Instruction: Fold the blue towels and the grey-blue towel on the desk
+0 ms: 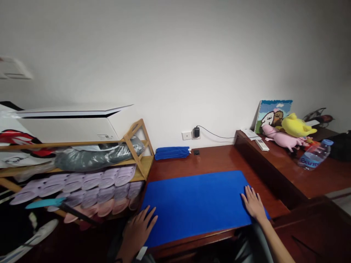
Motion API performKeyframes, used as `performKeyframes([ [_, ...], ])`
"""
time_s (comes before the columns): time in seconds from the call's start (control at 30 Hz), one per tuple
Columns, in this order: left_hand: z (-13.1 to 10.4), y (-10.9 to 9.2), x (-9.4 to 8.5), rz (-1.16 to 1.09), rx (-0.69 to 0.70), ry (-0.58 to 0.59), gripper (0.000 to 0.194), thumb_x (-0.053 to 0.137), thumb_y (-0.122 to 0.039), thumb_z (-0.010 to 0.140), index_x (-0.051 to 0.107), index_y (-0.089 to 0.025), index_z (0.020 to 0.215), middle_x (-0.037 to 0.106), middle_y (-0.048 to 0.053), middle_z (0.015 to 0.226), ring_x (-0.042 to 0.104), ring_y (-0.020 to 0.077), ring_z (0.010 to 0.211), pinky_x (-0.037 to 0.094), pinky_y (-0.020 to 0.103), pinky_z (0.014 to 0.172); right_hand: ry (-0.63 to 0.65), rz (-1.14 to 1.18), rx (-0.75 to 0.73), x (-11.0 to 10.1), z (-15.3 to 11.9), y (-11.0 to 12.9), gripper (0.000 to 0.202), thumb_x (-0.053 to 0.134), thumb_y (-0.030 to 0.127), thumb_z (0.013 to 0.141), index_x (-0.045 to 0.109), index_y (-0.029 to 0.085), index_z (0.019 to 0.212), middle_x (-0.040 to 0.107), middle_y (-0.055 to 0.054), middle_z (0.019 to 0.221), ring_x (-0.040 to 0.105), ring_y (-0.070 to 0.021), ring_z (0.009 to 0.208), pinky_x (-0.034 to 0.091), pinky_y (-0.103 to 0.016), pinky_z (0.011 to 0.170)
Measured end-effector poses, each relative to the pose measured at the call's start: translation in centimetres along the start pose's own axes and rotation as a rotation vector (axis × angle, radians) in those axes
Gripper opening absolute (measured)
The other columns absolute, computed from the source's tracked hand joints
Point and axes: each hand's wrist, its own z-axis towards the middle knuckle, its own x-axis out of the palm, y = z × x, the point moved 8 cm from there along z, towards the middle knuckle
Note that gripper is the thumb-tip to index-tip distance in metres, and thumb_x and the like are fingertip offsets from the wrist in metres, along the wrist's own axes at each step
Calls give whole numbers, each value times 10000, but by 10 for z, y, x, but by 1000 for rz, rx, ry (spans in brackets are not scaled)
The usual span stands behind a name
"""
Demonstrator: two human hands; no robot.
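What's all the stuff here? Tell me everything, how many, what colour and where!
Flat cloth: 1, blue, on desk
Folded cloth: 1, blue, desk back
Desk: 1, brown, centre
Square fitting: 1, black, desk back
Cabinet: 1, brown, right
Rack: 1, tan, left
Box: 1, white, rack top
Wrapped bundle: 1, grey, mid rack
Shoes: many, lilac and pink, lower rack
Printed bag: 1, multicoloured, far left
Wall plates: 2, white, above desk
Corded charger: 1, black, right plate
Picture: 1, multicoloured, on cabinet
Plush toys: 2, pink and yellow, before picture
Remote: 1, white, cabinet
Paper: 1, white, behind remote
Bottle: 1, clear, cabinet
Unclear things: several, mixed colours, both edges
Left hand: 1, bare, cloth's left
Right hand: 1, bare, cloth's right
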Motion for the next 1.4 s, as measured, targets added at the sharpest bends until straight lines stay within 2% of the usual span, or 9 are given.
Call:
performKeyframes([
  [0.1,46,5,-15,-34,23,-86,571,424,-532,1080,700,-263,1502,660,126,1610,620,339,1481,487,547,1253,-69,56,-137,-15,6,75,755,242,518,1121,391,96,1729,331,-131,1802,266,-311,1698,196,-520,1395],
  [0.3,135,-2,0,-53,35,-78,638,360,-556,1104,586,-250,1616,514,132,1734,474,348,1609,388,591,1319,81,183,-483,-3,9,317,705,250,483,1156,327,111,1749,306,-114,1806,239,-274,1706,193,-500,1398],
  [0.43,144,12,31,-37,-29,18,657,386,-595,1096,524,-285,1658,464,125,1762,425,353,1639,345,618,1332,167,205,-558,22,6,389,701,262,507,1158,301,148,1759,275,-97,1815,213,-260,1713,170,-506,1400],
  [0.53,139,20,42,-28,-35,24,663,394,-607,1098,482,-304,1681,426,119,1782,401,341,1653,309,603,1351,159,153,-509,27,20,355,697,278,515,1153,293,181,1765,264,-88,1818,200,-256,1716,151,-517,1399],
  [0.8,139,23,43,-19,-13,-13,672,376,-635,1096,493,-317,1676,460,111,1769,418,349,1643,323,603,1342,162,-88,-21,-3,109,80,755,216,488,1119,219,122,1778,194,-103,1844,169,-272,1722,154,-505,1393],
  [0.93,140,25,43,-16,-9,-13,679,367,-645,1089,512,-315,1665,483,114,1757,429,362,1635,342,616,1328,146,-89,56,-3,124,20,804,142,499,1103,180,58,1775,169,-125,1852,155,-272,1724,165,-468,1391],
  [1.23,139,13,33,-18,-40,15,662,367,-618,1098,507,-310,1668,470,116,1763,426,347,1638,313,609,1345,231,-110,136,-20,127,37,777,167,421,1092,221,33,1763,199,-177,1846,183,-285,1721,149,-510,1390],
  [1.3,139,11,32,-34,-40,9,665,368,-624,1098,499,-314,1672,470,116,1762,430,352,1636,311,619,1343,152,-105,95,-30,120,83,761,209,365,1081,262,-6,1744,230,-216,1830,202,-314,1716,149,-523,1388],
  [1.4,139,9,34,-63,-39,2,693,357,-641,1094,491,-295,1678,451,139,1769,421,363,1640,300,626,1346,39,-4,-185,-24,82,214,736,291,328,1074,316,-2,1731,297,-207,1808,244,-320,1705,152,-488,1393],
])
